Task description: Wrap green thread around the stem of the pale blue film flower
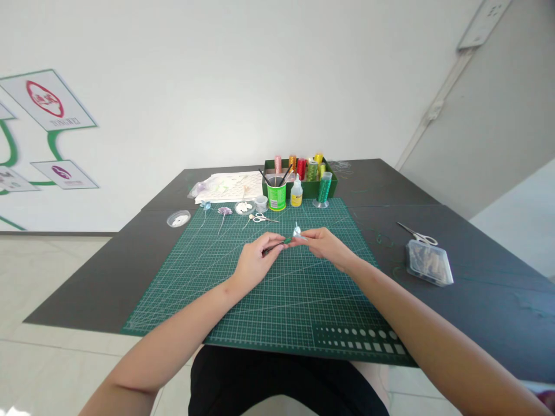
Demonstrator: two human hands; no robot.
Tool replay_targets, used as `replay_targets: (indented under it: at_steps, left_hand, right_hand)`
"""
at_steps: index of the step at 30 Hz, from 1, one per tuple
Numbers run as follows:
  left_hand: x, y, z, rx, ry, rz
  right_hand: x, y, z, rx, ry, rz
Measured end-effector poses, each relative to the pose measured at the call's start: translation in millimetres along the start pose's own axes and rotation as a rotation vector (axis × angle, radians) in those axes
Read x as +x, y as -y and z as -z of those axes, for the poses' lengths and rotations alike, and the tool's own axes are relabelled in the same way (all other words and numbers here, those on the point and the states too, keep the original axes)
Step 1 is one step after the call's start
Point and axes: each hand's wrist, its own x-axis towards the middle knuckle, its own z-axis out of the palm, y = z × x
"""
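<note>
Over the cutting mat (277, 306), my left hand (255, 257) is closed in a pinch on a thin dark stem (273, 247) with a green end. My right hand (323, 242) meets it fingertip to fingertip, closed round the base of a small pale blue and white flower (297, 231). The flower points upward, just above the green end; whether the two are joined is too small to tell. Beyond the hands lie small white-handled scissors (259, 218), a purple flower on a wire (225, 211) and a blue flower on a wire (205, 205).
At the back stand a green box of thread spools (301, 188), a green can with brushes (276, 197), a glue bottle (296, 192) and a teal spool (324, 189). A dish of white pieces (178, 218) is left; scissors (418, 236) and a clear plastic box (429, 263) are right.
</note>
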Motion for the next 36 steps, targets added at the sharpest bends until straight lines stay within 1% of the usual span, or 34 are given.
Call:
replay_targets:
  at_steps: [3,6,12,19,23,25,26,31,33,36]
  left_hand:
    - [4.6,7.2,0.5,-0.068,-0.040,0.059]
    - [7.6,12.9,0.0,-0.115,-0.032,0.116]
    - [11.1,15.6,0.0,-0.180,-0.046,0.192]
    - [15.2,19.9,2.5,-0.274,-0.056,0.310]
    - [16.9,22.2,5.2,-0.302,-0.045,0.371]
    - [16.9,21.6,5.3,-0.308,0.004,0.402]
    - [16.5,20.7,4.9,-0.312,0.047,0.419]
    - [11.4,12.4,1.2,-0.328,0.310,0.486]
    - [9.4,9.8,0.7,-0.332,0.372,0.496]
    - [8.1,7.6,1.0,-0.339,0.434,0.509]
  right_hand:
    - [-3.3,4.4,-1.1,-0.040,0.046,0.041]
    - [-5.3,8.3,-2.0,-0.100,0.079,0.093]
    - [-5.9,11.0,-3.8,-0.188,0.112,0.192]
    - [-9.4,9.2,-4.9,-0.251,0.172,0.200]
    - [-13.2,13.9,-3.0,-0.240,0.215,0.202]
    - [-15.6,17.4,-2.1,-0.214,0.235,0.212]
    - [-16.7,18.9,-1.8,-0.201,0.239,0.220]
    - [-19.2,21.6,-2.1,-0.164,0.222,0.259]
    - [-19.4,21.2,-3.2,-0.155,0.208,0.271]
    - [-19.5,20.5,-5.3,-0.144,0.179,0.283]
